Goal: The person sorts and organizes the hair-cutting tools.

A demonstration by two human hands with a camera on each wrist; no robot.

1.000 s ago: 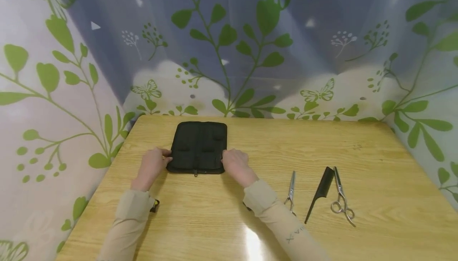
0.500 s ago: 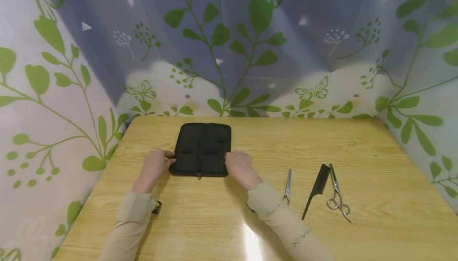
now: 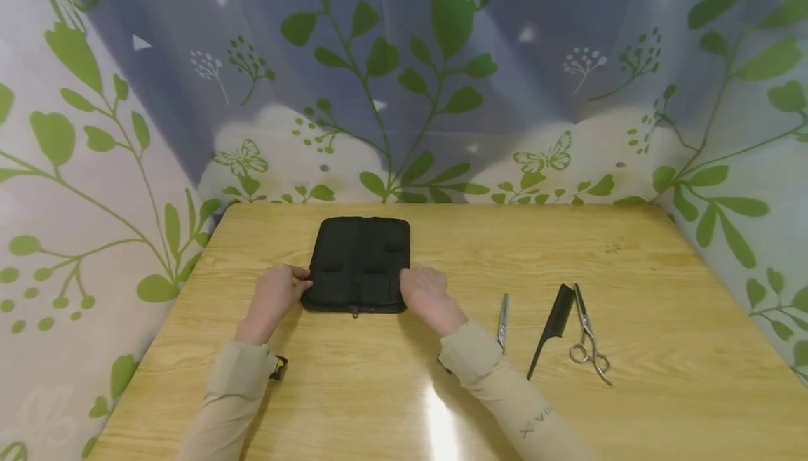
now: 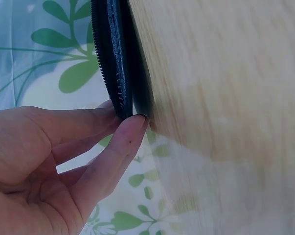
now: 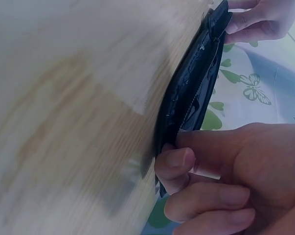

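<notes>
A black zippered case (image 3: 358, 257) lies spread open on the wooden table, its inner pockets facing up and a zipper pull at the near edge. My left hand (image 3: 274, 297) pinches the case's left edge between thumb and fingers; the left wrist view shows the zipper teeth along that pinched edge (image 4: 119, 73). On the opposite side, my right hand (image 3: 431, 297) grips the right edge with thumb and curled index finger, as the right wrist view shows. Both hands keep to the near half of the case.
Right of my right arm lie slim scissors (image 3: 503, 321), handles partly hidden by the sleeve, a black tail comb (image 3: 553, 324) and a second pair of scissors (image 3: 589, 345). The wooden table (image 3: 353, 398) meets a leaf-patterned curtain (image 3: 416, 96) at the back and sides.
The head view has shifted slightly, moving the scissors and comb leftward in the picture. The case has slid a little to the right and toward me, with both hands staying on its edges.
</notes>
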